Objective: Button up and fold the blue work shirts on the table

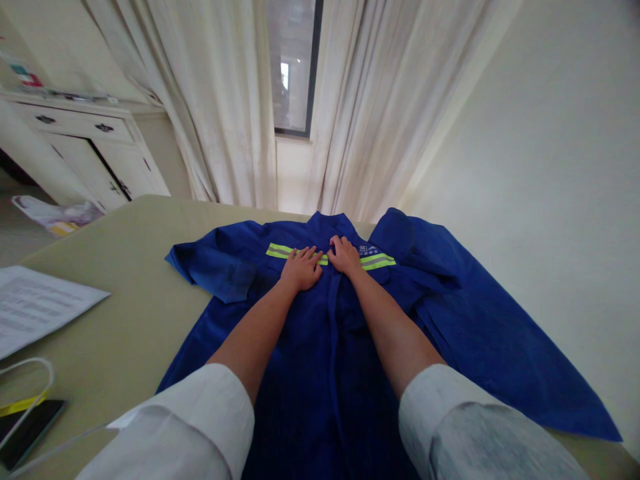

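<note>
A dark blue work jacket (305, 347) lies spread front side up, its collar at the far edge of the table. A yellow-green and grey reflective strip (379, 261) crosses its chest, with small white print above the right part. My left hand (301, 268) rests flat on the left chest, fingers spread over the strip. At the front placket, my right hand (344, 256) has its fingers bent and closed on the cloth; the fingertips' exact hold is partly hidden. One sleeve (215, 263) is folded inward on the left. More blue cloth (500, 347) spreads toward the lower right.
The greenish table (125, 267) carries a printed paper sheet (45, 303) at left. Nearer lie a black flat object (35, 427) with a yellow strip and a white cable (50, 373). Curtains (220, 100) hang behind; a white cabinet (90, 147) stands back left, a wall (560, 200) at right.
</note>
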A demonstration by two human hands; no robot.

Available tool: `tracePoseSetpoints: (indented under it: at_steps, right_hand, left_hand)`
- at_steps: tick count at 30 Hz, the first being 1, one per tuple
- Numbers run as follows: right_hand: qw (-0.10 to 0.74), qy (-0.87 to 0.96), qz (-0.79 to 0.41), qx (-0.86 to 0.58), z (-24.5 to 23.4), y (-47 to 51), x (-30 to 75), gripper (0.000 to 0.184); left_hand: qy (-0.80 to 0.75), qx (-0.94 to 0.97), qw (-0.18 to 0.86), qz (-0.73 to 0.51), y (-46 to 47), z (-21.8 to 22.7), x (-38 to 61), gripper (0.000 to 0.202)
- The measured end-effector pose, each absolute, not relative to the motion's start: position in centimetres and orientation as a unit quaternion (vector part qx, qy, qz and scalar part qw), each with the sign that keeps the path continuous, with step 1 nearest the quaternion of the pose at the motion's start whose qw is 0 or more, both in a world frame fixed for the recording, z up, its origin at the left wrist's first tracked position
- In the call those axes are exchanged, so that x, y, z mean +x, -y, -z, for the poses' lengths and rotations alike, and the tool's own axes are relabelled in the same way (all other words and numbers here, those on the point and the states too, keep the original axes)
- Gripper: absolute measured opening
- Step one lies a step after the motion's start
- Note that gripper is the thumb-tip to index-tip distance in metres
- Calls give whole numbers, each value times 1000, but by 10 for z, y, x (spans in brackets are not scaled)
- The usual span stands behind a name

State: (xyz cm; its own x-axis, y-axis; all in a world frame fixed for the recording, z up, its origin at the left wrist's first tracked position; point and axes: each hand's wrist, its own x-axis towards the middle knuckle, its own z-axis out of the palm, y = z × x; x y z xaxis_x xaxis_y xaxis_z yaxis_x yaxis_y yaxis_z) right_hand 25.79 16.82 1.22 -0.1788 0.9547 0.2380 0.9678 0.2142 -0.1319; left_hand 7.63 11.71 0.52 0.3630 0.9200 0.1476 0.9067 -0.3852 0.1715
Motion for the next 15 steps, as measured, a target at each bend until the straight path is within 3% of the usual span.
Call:
tracePoseSetpoints:
  at_steps: [7,15]
  right_hand:
    - [159,775,18,-611,-10,-170,260,18]
    - [184,800,6,-571,-15,-169,264,18]
  left_hand:
    - [-552,826,31,-113,-116,-6,76,60]
    - [-555,823,32,-118,-118,-4,77,61]
